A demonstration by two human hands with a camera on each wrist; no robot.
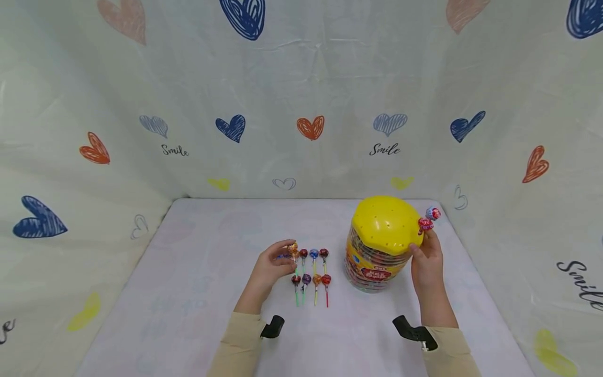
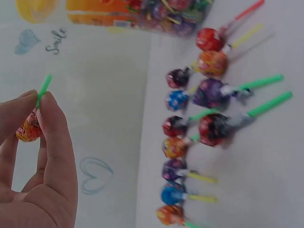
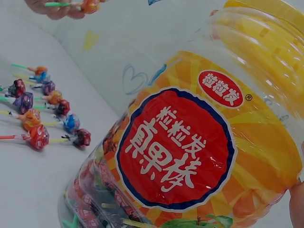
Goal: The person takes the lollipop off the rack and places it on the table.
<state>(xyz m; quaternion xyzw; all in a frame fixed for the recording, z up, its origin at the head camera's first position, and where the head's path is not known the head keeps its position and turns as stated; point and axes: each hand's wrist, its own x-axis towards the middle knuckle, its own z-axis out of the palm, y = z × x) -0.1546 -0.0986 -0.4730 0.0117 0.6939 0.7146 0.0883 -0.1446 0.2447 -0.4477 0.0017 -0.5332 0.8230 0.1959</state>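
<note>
My left hand [image 1: 275,264] pinches the green stick of an orange-wrapped lollipop [image 2: 29,130] between thumb and fingertips, head downward in the left wrist view. On the table, wrapped lollipops [image 1: 316,279] lie in rows beside that hand, sticks roughly parallel. My right hand [image 1: 427,259] grips the upper side of a clear plastic candy jar [image 3: 173,152] with a yellow domed lid [image 1: 388,222]; the jar tilts. Two lollipops, a red one [image 1: 425,224] and a blue-and-red one [image 1: 433,213], show at the right fingertips; whether the fingers hold them is unclear.
The white table [image 1: 198,272] meets a pale curtain [image 1: 264,157] printed with hearts and "Smile" at its back and sides. More lollipops [image 3: 85,204] fill the lower part of the jar. A black strap-mounted device sits on each wrist.
</note>
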